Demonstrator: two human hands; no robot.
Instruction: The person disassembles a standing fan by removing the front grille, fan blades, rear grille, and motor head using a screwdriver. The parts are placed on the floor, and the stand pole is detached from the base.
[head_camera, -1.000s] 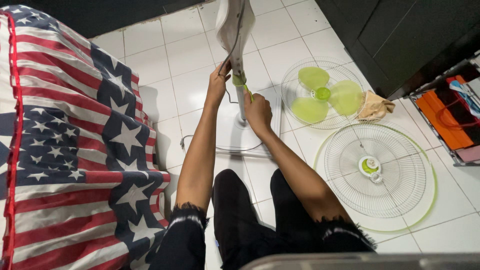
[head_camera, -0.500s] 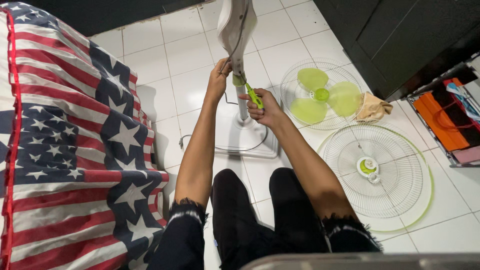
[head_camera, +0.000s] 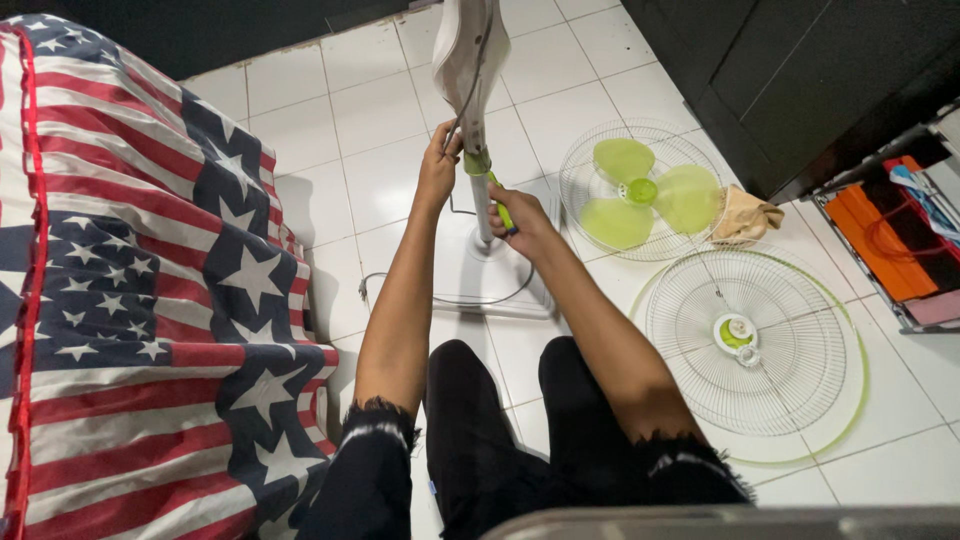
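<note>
A white fan stand (head_camera: 470, 60) rises from its square base (head_camera: 470, 275) on the tiled floor in front of me. My left hand (head_camera: 438, 165) grips the pole just left of the green collar (head_camera: 477, 160). My right hand (head_camera: 520, 222) holds a green-handled screwdriver (head_camera: 499, 202), its tip pointing up at the collar. A cord runs down the stand and loops around the base.
To the right lie a wire guard with green fan blades (head_camera: 640, 190) in it, a tan cloth (head_camera: 750, 215), and a second wire guard with a green rim (head_camera: 750, 345). A star-and-stripe cover (head_camera: 130, 300) fills the left. Dark cabinets (head_camera: 800, 80) and a rack stand far right.
My right hand turned the screwdriver away from the pole half a second ago, then brought its tip back up to the green collar. My left hand stayed on the pole.
</note>
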